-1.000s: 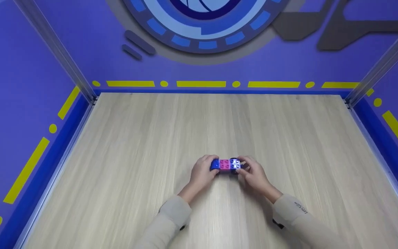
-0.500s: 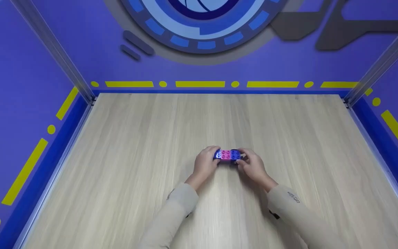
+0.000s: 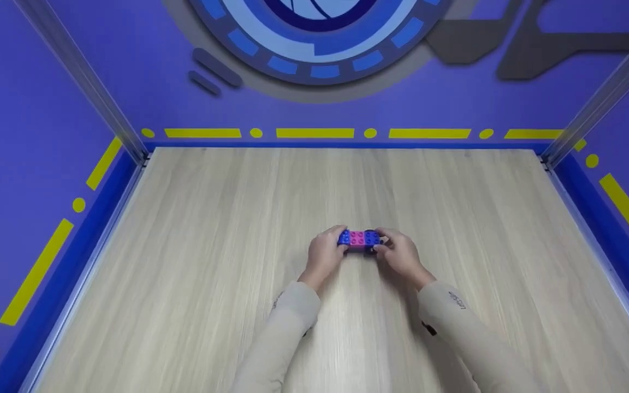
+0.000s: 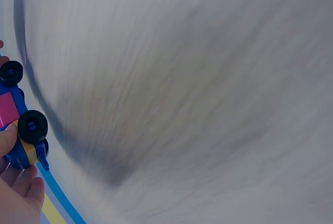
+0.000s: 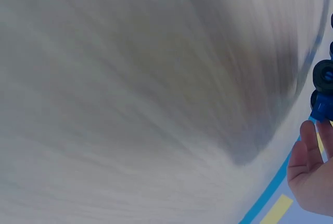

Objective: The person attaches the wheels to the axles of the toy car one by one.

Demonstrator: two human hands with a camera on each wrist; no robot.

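A small toy car (image 3: pixel 357 238) built of bricks is held between both hands over the middle of the table. It has a pink studded block at its centre, blue studded ends and black wheels. My left hand (image 3: pixel 325 252) grips the left blue end, thumb on the near side. My right hand (image 3: pixel 400 253) pinches the right blue end between thumb and fingers. In the left wrist view the car's black wheel (image 4: pixel 33 126) and a yellow-orange part show beside the left thumb. The right wrist view catches another wheel (image 5: pixel 325 76) above the right fingers.
The wood-grain table (image 3: pixel 227 196) is bounded by a blue back wall (image 3: pixel 314 114) and blue side walls with yellow marks. Metal posts (image 3: pixel 85 82) stand in the back corners, and metal rails run along the sides.
Both hands have moved forward, away from the body, carrying the toy car toward the back of the table. The car's left blue end shows more studs now. The grips stay alike.
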